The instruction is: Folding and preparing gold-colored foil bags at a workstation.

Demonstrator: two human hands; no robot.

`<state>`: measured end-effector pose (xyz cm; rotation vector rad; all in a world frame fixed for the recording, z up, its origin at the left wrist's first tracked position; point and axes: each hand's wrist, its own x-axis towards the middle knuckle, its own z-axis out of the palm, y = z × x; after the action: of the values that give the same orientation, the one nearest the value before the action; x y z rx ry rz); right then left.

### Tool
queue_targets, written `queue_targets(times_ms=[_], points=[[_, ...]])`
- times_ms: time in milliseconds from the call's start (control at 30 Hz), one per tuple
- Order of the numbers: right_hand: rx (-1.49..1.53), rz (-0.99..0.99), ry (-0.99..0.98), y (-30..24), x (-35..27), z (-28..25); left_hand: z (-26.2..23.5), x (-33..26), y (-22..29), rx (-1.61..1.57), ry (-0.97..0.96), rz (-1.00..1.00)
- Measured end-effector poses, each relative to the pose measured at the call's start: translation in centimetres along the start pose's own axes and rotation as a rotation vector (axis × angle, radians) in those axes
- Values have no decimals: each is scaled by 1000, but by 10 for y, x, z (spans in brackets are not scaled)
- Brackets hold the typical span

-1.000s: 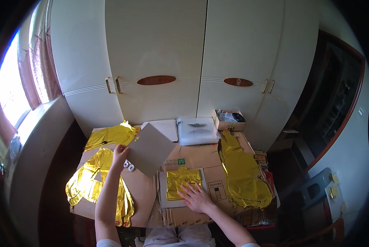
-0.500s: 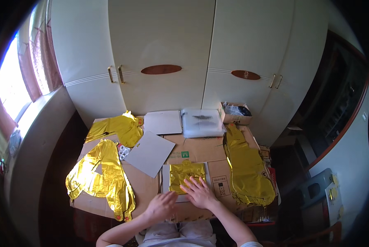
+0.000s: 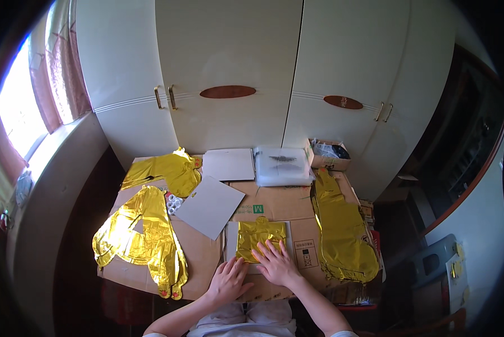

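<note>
In front of me a gold foil balloon (image 3: 254, 236), folded flat into a rough square, lies on a pale grey card (image 3: 233, 236). My right hand (image 3: 278, 266) rests flat on its lower right part, fingers spread. At the lower left edge of the foil is my left hand (image 3: 229, 279), its fingertips touching the edge and the card, fingers stretched out and thumb apart. Neither hand grips anything.
Flat gold foil balloons lie at the left (image 3: 145, 230), back left (image 3: 170, 173) and right (image 3: 344, 230). Grey cards (image 3: 211, 206), white rolls (image 3: 174, 203), clear plastic bags (image 3: 284, 167) and a small box (image 3: 336, 163) sit on the cardboard-covered table (image 3: 274, 199).
My left hand has come down and right onto the lower edge of the foil. The right hand stays spread on it. The whole view has shifted slightly.
</note>
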<state>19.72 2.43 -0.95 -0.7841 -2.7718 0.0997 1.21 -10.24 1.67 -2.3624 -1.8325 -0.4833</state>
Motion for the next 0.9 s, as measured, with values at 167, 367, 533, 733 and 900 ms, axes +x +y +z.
queue_targets(times_ms=[167, 367, 533, 733, 900], points=[[-2, 16, 4, 0, -2, 4, 2, 3, 1, 3, -1, 8], [-3, 22, 22, 0, -3, 3, 5, 6, 5, 11, 9, 36], [40, -1, 94, 2, -3, 5, 8, 10, 12, -5, 4, 35], [277, 187, 464, 22, -6, -12, 10, 11, 13, -8, 1, 32], [719, 545, 380, 65, -9, -15, 7, 13, 15, -11, -12, 30]])
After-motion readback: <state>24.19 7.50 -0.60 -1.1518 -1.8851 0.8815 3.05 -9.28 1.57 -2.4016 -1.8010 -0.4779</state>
